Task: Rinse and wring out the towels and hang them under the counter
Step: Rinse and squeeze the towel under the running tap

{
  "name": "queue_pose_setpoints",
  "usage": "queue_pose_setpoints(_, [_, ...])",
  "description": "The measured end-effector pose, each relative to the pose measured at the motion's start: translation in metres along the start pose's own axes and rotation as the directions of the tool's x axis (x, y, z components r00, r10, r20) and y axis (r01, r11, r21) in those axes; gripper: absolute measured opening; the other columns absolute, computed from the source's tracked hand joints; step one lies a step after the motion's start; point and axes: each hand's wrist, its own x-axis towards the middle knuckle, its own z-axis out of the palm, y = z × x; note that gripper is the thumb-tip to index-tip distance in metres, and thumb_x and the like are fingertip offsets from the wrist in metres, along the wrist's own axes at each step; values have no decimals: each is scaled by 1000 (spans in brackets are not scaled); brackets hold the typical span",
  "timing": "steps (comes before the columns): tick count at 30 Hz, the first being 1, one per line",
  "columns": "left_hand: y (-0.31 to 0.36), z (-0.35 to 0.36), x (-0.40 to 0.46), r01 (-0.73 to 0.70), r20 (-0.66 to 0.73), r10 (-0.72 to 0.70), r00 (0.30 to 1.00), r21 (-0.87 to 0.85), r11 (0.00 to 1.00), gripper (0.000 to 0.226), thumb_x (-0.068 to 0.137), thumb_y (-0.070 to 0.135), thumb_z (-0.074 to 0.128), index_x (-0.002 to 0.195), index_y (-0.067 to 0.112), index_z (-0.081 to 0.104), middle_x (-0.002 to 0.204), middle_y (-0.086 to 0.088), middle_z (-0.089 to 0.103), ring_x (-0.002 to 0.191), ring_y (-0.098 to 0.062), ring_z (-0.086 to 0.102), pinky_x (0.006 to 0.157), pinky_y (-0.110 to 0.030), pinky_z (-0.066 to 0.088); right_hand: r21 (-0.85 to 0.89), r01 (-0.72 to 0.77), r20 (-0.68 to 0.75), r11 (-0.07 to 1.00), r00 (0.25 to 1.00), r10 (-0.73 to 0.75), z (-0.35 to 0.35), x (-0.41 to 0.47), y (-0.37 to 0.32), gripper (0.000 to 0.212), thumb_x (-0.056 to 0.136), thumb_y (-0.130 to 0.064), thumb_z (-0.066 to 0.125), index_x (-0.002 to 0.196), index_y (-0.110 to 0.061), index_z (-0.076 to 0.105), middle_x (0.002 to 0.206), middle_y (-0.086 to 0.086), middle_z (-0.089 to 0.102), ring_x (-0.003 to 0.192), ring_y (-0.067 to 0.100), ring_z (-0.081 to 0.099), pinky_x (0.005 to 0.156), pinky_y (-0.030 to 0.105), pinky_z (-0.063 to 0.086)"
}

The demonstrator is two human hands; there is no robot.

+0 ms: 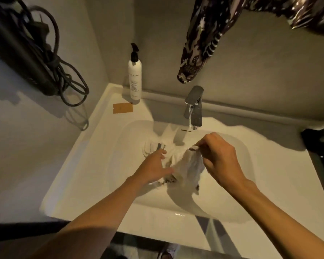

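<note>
Pump bottle [134, 79] and orange tag [122, 108] near hanging patterned cloth [200, 43].

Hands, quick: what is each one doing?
Left hand: open, fingers straight, touching the towel in the sink.
Right hand: pinching the towel's edge.

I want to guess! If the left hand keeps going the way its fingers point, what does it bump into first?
Probably the wet white towel bunched in the sink, right at the left hand's fingertips. Depth is hard to judge.

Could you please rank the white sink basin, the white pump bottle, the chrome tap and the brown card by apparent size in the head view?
1. White sink basin
2. White pump bottle
3. Chrome tap, close to the bottle, so that order is unsure
4. Brown card
</note>
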Motion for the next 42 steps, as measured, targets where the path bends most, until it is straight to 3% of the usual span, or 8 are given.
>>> queue_pose_setpoints(8, [84, -24, 6, -427, -158, 413, 897, -65, 902, 15, 93, 31, 67, 101, 42, 61, 98, 11, 70, 92, -12, 66, 72, -31, 50, -47, 84, -459, 995, 883, -96, -130, 46, -73, 11, 82, 5, 71, 89, -3, 68, 84, 8, 65, 75, 20, 60, 66, 35, 50])
queue_pose_setpoints(16, [182, -97, -22, -556, -421, 483, 768, -63, 829, 40, 92, -3, 46, 109, 31, 57, 101, 9, 67, 97, -13, 61, 76, -30, 49, 96, -41, -620, 995, 779, 92, -204, 65, -63, 2, 84, -12, 63, 86, -13, 64, 76, -5, 65, 67, -1, 60, 63, 10, 46])
queue_pose_setpoints(22, [298, -141, -74, -753, -505, 645, 574, -17, 657, 45, 77, -2, 43, 115, 14, 63, 103, 7, 67, 94, 5, 60, 82, -11, 47, 199, -324, 67, 925, 946, 317, -194, 52, -36, 83, 69, -56, 82, 137, -26, 45, 141, -3, 52, 126, 14, 52, 101, 34, 48])
queue_pose_setpoints(26, [356, -142, -89, -787, -416, 715, 563, -4, 617, 42, 80, -5, 48, 115, 12, 64, 105, 5, 67, 101, -6, 63, 89, -20, 50, 594, -73, -55, 801, 990, 131, -154, 84, -64, 93, 69, -41, 89, 146, -23, 40, 139, -8, 56, 123, -6, 54, 104, 24, 49])
queue_pose_setpoints(32, [288, -162, -78, -537, -217, 496, 841, -221, 814, 76, 72, -1, 68, 137, 30, 46, 128, -8, 63, 111, -15, 64, 87, -28, 53, 873, -161, -136, 461, 827, 545, -87, 106, -65, 24, 78, 0, 51, 85, -18, 67, 81, 15, 69, 68, 15, 58, 60, 29, 51])
queue_pose_setpoints(36, [159, -96, -56, -11, -331, -199, 923, -536, 844, 41, 96, 32, 60, 134, 21, 53, 129, -9, 62, 117, -28, 60, 95, -44, 50, 914, -263, 18, 308, 787, 616, -68, 104, -51, 26, 74, -5, 51, 87, -24, 65, 82, -1, 69, 69, 12, 65, 58, 22, 55])
queue_pose_setpoints(39, [107, -17, -44, 475, 359, -364, 859, -824, 309, 82, 90, 73, 40, 117, 1, 70, 114, -19, 72, 103, -41, 69, 89, -50, 55, 950, -268, 131, 157, 803, 581, -63, 96, -48, 29, 74, -10, 67, 101, -21, 69, 92, 5, 78, 82, 21, 75, 63, 28, 60])
queue_pose_setpoints(42, [93, 27, -25, 454, 447, -280, 850, -890, -42, 90, 83, 82, 40, 140, 14, 56, 145, -18, 52, 136, -45, 44, 110, -65, 34, 952, -304, 286, -44, 825, 487, -64, 80, -46, 52, 71, -13, 70, 122, -10, 65, 115, 25, 71, 105, 41, 69, 88, 55, 57])
